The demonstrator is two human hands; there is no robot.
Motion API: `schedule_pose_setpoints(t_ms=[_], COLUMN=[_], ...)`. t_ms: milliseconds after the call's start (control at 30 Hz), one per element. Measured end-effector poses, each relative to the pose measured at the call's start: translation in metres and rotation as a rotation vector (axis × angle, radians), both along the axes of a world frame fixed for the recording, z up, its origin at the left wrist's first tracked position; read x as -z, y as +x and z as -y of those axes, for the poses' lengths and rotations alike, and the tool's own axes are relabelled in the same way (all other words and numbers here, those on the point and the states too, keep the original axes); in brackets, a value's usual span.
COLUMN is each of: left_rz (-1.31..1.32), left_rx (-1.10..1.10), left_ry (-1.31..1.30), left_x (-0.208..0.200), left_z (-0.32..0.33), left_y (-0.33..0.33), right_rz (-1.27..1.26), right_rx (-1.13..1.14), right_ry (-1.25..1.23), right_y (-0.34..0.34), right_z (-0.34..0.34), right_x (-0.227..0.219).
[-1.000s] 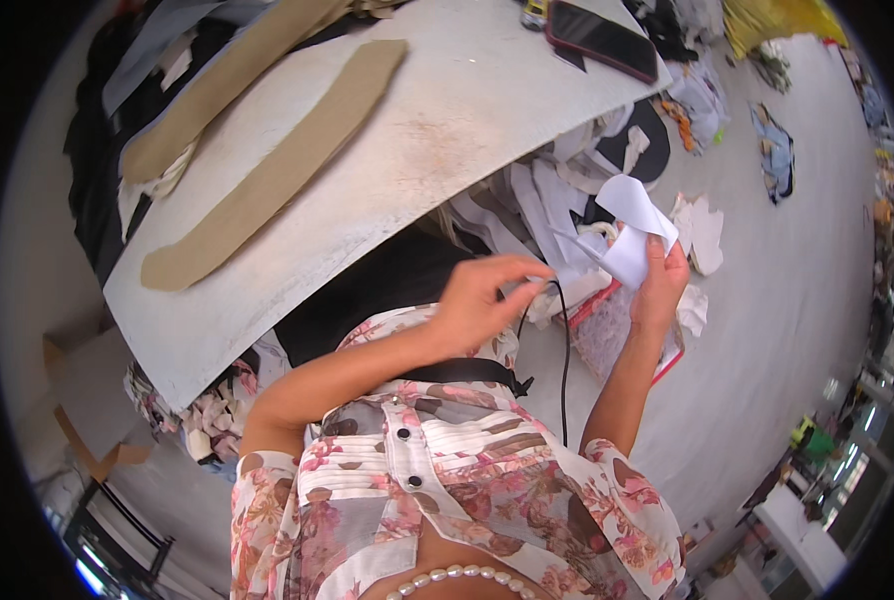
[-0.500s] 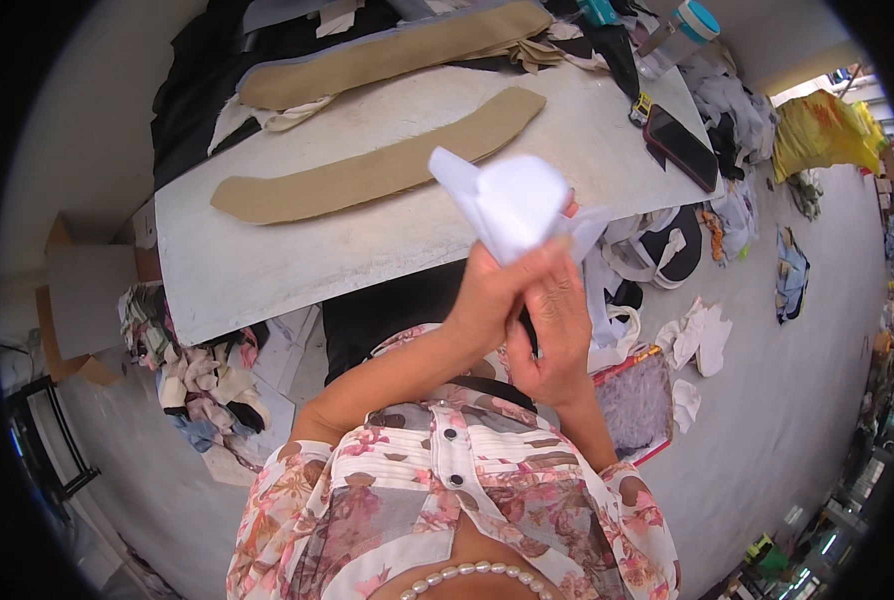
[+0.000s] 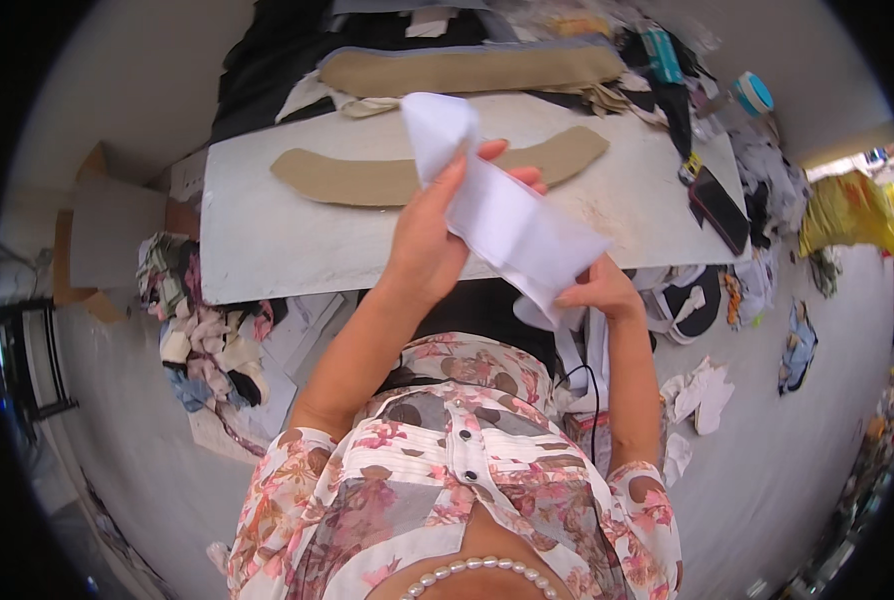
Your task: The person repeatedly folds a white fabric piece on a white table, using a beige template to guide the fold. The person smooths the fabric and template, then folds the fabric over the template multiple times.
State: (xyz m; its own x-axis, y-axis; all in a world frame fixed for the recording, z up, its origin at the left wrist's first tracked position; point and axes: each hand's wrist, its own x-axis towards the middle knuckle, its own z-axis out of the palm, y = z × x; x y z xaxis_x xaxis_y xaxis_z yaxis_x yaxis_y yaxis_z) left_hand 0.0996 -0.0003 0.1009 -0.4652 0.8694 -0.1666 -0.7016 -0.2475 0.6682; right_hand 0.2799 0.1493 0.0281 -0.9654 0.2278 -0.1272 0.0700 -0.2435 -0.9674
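A long white strip of limp, cloth-like material [image 3: 527, 225] stretches slantwise between my hands, over the near part of the table. My left hand [image 3: 429, 238] grips it toward its far left end, the thumb on top and the fingers reaching around beneath. At the near right end, my right hand [image 3: 605, 290] pinches the edge between thumb and fingers. Behind the strip, a curved tan fabric piece [image 3: 342, 182] lies flat on the white tabletop [image 3: 267, 245]; the white strip and my left hand cover part of its middle.
Farther back, stacked tan curved pieces [image 3: 467, 72] rest on dark cloth. A phone [image 3: 719, 210] lies by the table's right edge, near a clear jar with a blue lid [image 3: 754, 93]. Fabric scraps [image 3: 212, 360] are heaped below left; a yellow bag [image 3: 847, 212] sits at right.
My hands, close together before on the bunched white strip, have moved apart. The strip now hangs extended between them, my left hand farther forward and left. The view has shifted.
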Motion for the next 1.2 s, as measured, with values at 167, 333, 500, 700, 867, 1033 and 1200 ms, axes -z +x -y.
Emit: schedule_pose_setpoints(t_ms=[167,333,500,700,867,1033,1200], left_rz=[0.002,0.111,0.048,-0.484,-1.204,-1.402,-1.075], left_rx=[-0.302,-0.493,-0.601,-0.697,-0.746,-0.889,-0.965], left_ry=[-0.097,-0.128,-0.274,-0.487,-0.983,-1.02,-0.992], left_x=[0.03,0.083,0.11,0.1,0.103,0.111,0.112], left_z=[0.048,0.094,0.116,0.127,0.124,0.117,0.13], left_y=[-0.041,-0.055,-0.061,-0.049,-0.052,-0.062,-0.073], right_rz=[0.423,0.428,0.435,0.494,0.472,0.464,0.445], right_rx=[-0.174,-0.3,-0.403,-0.434,-0.477,-0.517,-0.524], right_ry=[0.219,0.499,0.718,0.743,0.743,0.749,0.738], right_y=[-0.006,-0.038,-0.066,-0.077,-0.08,-0.079,-0.075], right_z=[-0.028,-0.047,-0.055,-0.046,-0.046,-0.045,-0.059], right_x=[-0.018,-0.049,-0.022,-0.02,-0.027,-0.03,-0.022])
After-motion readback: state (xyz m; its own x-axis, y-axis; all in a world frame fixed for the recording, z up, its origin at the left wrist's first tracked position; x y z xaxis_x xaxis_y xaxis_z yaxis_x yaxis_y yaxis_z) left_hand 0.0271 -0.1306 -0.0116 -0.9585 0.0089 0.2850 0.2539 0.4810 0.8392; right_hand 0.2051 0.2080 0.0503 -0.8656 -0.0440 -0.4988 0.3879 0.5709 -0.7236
